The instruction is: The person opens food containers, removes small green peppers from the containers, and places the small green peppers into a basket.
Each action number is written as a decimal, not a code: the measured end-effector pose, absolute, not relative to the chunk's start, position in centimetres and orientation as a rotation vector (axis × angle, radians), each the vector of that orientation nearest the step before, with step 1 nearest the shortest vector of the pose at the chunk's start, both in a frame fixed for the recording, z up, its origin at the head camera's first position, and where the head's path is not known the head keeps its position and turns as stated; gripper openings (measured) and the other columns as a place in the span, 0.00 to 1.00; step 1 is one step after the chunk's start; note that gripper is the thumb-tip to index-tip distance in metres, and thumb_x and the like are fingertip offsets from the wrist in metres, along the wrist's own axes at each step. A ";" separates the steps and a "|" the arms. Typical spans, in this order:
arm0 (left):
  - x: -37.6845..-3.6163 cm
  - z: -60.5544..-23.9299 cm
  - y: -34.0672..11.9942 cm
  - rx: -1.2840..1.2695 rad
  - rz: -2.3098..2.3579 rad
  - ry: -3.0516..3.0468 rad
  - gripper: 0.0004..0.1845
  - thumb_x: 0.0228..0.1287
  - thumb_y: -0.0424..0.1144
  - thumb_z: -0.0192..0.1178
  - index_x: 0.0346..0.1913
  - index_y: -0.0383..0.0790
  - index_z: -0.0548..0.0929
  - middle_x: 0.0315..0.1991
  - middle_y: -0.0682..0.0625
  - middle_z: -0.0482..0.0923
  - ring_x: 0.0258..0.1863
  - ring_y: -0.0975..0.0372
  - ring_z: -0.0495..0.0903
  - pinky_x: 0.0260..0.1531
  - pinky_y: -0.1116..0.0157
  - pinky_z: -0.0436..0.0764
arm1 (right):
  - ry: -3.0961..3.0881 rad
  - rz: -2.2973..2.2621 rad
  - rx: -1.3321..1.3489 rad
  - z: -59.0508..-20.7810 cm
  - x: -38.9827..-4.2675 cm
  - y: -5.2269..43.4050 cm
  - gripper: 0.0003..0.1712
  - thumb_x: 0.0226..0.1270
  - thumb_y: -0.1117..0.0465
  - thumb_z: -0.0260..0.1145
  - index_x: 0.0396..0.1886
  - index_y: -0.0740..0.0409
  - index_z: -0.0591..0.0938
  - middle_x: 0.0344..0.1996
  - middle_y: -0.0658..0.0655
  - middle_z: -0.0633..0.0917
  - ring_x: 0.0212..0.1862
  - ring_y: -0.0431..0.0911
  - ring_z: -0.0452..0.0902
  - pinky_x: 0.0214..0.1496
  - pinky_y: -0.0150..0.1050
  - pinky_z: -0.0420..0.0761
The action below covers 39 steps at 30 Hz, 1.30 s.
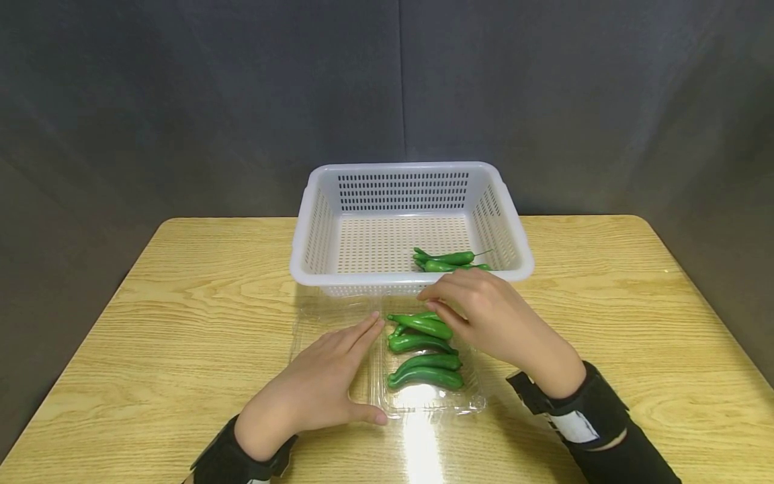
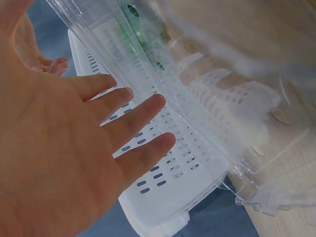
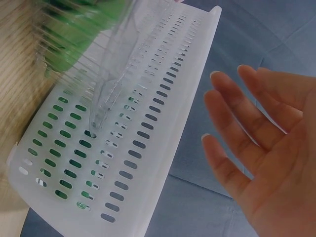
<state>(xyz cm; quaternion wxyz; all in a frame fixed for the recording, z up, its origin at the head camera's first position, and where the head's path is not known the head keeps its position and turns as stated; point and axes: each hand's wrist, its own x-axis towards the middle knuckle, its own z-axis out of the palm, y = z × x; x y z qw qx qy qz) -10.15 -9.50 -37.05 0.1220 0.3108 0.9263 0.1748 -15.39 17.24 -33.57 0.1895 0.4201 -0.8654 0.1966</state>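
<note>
Your left hand (image 1: 320, 383) lies flat and released on the open lid half of the clear plastic clamshell tray (image 1: 423, 402), fingers straight and pointing toward the white perforated plastic basket (image 1: 320, 235). The tray sits on the light wooden counter (image 1: 181, 302) just in front of the basket, touching or nearly touching its near wall.

Your right hand (image 1: 490, 316) hovers over the far end of the tray, fingers relaxed and extended above the green peppers (image 1: 423, 349) lying in a row in the tray's right half. Whether the fingertips touch the farthest pepper, you cannot tell from the head view; the right wrist view shows the palm open and holding nothing.

Two more green peppers (image 1: 450, 261) lie inside the basket, against its near wall toward the right corner.
</note>
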 end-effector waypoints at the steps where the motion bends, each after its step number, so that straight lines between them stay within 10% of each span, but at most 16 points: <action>1: -10.1 -37.0 -9.5 0.910 0.514 2.706 0.64 0.48 0.69 0.68 0.80 0.40 0.48 0.80 0.47 0.43 0.75 0.50 0.53 0.72 0.48 0.54 | -2.434 0.553 1.182 -33.6 -15.4 17.2 0.06 0.64 0.63 0.71 0.40 0.56 0.88 0.36 0.49 0.88 0.40 0.44 0.83 0.46 0.42 0.83; 39: -10.2 -37.2 -9.5 0.896 0.504 2.699 0.65 0.48 0.71 0.67 0.80 0.42 0.45 0.80 0.48 0.41 0.76 0.51 0.51 0.73 0.48 0.53 | -2.857 0.529 1.206 -35.1 -15.1 16.9 0.06 0.62 0.63 0.73 0.39 0.55 0.89 0.36 0.48 0.88 0.38 0.42 0.83 0.43 0.39 0.84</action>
